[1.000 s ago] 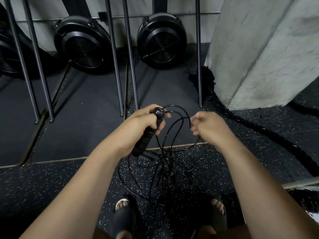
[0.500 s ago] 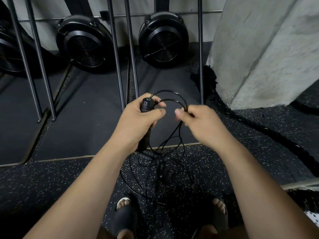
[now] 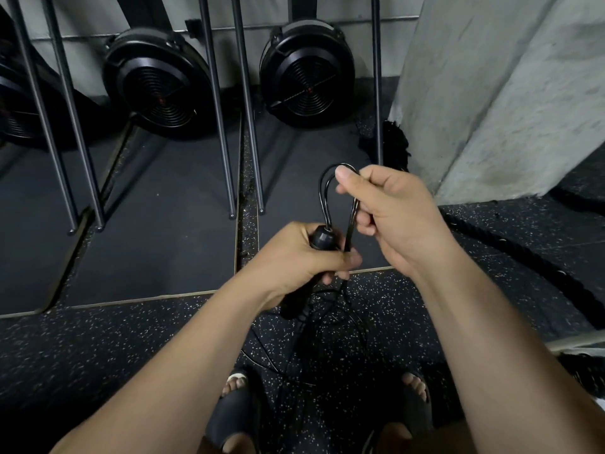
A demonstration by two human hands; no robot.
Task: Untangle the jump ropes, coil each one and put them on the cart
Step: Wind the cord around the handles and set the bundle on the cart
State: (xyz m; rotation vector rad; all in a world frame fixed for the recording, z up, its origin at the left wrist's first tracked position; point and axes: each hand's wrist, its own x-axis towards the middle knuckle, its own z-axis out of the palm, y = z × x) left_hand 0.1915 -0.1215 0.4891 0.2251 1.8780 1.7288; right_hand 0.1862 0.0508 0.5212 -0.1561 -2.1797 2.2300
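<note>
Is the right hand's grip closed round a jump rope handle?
No, the right hand pinches only the looped cord; the handle sits in the left hand.

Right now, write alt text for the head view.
A person's left hand grips a black cylindrical jump-rope handle while the right hand pinches a loop of its thin black cord. More tangled cord hangs toward the speckled black rubber floor.
</note>
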